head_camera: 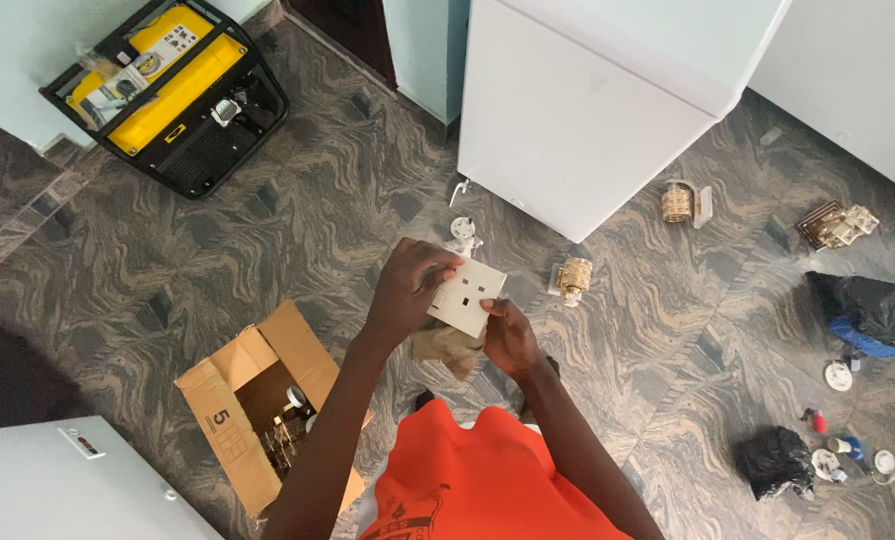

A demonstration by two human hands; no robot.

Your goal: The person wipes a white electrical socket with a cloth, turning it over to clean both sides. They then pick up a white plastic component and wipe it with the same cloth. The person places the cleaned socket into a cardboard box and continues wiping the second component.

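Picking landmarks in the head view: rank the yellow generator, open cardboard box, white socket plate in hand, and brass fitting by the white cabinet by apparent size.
1. Yellow generator, largest.
2. Cardboard box, nearly as large; it may sit nearer the camera, so this order is unsure.
3. White socket plate, held up by the left hand and right hand, so it looks enlarged.
4. Brass fitting, smallest.

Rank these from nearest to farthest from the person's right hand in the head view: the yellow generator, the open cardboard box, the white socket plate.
1. White socket plate: held in the right hand, at its upper left.
2. Open cardboard box: on the floor, lower left.
3. Yellow generator: far upper left, by the wall.
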